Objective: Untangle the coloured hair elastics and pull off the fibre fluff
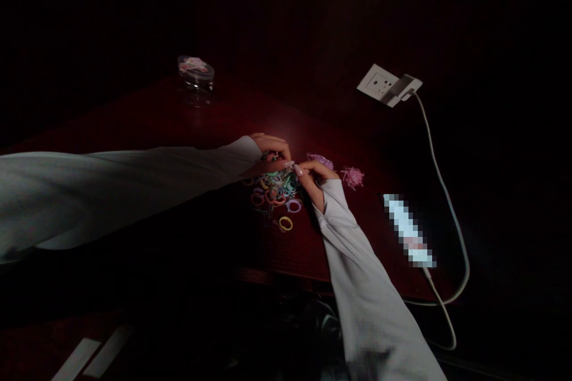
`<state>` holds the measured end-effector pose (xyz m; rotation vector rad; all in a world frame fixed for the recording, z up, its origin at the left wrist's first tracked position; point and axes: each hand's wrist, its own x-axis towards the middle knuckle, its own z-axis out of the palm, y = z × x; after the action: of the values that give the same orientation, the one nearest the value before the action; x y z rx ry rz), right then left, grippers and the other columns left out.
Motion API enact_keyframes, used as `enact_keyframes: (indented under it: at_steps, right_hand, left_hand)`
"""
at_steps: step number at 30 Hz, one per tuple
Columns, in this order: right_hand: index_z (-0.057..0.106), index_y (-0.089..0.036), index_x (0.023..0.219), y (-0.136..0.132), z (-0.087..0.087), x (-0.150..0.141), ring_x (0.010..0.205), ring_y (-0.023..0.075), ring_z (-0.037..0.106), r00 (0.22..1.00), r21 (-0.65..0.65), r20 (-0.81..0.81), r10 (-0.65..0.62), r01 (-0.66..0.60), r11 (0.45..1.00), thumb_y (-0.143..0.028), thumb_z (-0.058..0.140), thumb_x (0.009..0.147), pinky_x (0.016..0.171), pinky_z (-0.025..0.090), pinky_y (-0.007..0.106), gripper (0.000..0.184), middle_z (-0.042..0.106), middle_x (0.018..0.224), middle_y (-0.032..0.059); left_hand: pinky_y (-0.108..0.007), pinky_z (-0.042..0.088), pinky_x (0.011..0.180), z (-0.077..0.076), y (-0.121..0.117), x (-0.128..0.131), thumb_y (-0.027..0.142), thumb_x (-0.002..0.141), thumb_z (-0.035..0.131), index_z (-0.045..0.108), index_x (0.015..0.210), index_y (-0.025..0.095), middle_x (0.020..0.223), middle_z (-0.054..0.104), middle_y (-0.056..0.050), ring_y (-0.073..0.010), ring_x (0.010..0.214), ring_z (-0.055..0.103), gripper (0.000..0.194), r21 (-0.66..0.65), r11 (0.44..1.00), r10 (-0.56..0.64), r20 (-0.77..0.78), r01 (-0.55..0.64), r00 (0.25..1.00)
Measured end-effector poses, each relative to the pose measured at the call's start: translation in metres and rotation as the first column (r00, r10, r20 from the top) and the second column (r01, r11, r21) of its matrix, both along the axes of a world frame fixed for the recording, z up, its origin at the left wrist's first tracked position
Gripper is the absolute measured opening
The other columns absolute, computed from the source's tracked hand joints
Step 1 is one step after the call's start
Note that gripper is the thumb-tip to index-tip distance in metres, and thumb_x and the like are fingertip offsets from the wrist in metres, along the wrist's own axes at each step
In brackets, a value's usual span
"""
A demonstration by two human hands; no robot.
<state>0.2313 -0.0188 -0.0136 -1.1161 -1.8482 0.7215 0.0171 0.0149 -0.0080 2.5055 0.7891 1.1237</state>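
Observation:
A pile of small coloured hair ties (277, 189) lies on the dark red table. A yellow hair tie (286, 224) and a purple one (294, 206) sit at the pile's near edge. My left hand (273, 150) reaches over the far side of the pile, its fingers closed. Its fingertips meet those of my right hand (318, 178), which is closed in a pinch at the pile's right side. Whatever is between the fingertips is too small and dim to make out. Beyond my right hand are a purple bunch (322, 161) and a pink bunch (353, 177) of thin strands.
A clear lidded jar (197, 82) stands at the back left of the table (286, 256). On the right lies a phone (409, 231) with a blurred screen. Its white cable (440, 175) runs to a charger (404, 88) in the wall socket (376, 83).

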Motion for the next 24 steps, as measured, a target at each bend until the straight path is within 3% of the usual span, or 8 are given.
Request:
enact_keyframes:
  at_steps: [7, 12, 20, 24]
  right_hand:
    - [0.07, -0.023, 0.085, 0.004, 0.004, 0.003, 0.067, 0.0139, 0.048, 0.996, 0.064, 0.089, 0.028, -0.034, 0.997, -0.061, 0.063, 0.093, 0.063, 0.038, 0.028, 0.04, 0.058, 0.077, 0.0001]
    - [0.067, -0.023, 0.08, 0.005, 0.008, 0.005, 0.07, 0.0146, 0.048, 0.992, 0.158, 0.123, 0.017, -0.037, 0.987, -0.055, 0.066, 0.093, 0.067, 0.04, 0.029, 0.034, 0.057, 0.08, 0.0002]
    - [0.065, -0.023, 0.082, 0.016, -0.002, 0.013, 0.074, 0.015, 0.053, 0.997, 0.056, -0.073, -0.026, 0.03, 0.998, -0.058, 0.061, 0.093, 0.07, 0.044, 0.029, 0.037, 0.061, 0.083, 0.0014]
    - [0.063, -0.024, 0.082, 0.023, -0.003, 0.021, 0.073, 0.0146, 0.057, 0.999, 0.063, -0.044, -0.029, 0.031, 0.997, -0.06, 0.055, 0.096, 0.068, 0.045, 0.028, 0.04, 0.063, 0.081, 0.0007]
  left_hand:
    - [-0.022, 0.037, 0.062, -0.003, 0.001, 0.001, 0.037, 0.093, 0.054, 0.067, 0.079, 0.018, 0.069, 0.057, 0.002, -0.0097, 0.06, 0.045, 0.026, -0.058, 0.998, -0.008, 0.063, 0.012, 0.998]
    - [-0.021, 0.039, 0.063, -0.001, 0.0, 0.0, 0.034, 0.093, 0.056, 0.066, 0.078, 0.016, 0.072, 0.06, 0.0, -0.0098, 0.065, 0.05, 0.026, -0.097, 0.995, -0.017, 0.11, 0.028, 0.994]
    - [-0.021, 0.039, 0.058, 0.012, -0.003, -0.008, 0.032, 0.096, 0.055, 0.062, 0.079, 0.016, 0.071, 0.065, -0.001, -0.0099, 0.062, 0.052, 0.025, -0.262, 0.964, 0.077, 0.157, -0.034, 0.985]
    - [-0.022, 0.039, 0.058, 0.01, 0.0, -0.011, 0.032, 0.096, 0.055, 0.058, 0.076, 0.016, 0.068, 0.059, 0.0, -0.0098, 0.061, 0.05, 0.025, -0.275, 0.959, 0.122, 0.213, -0.06, 0.969]
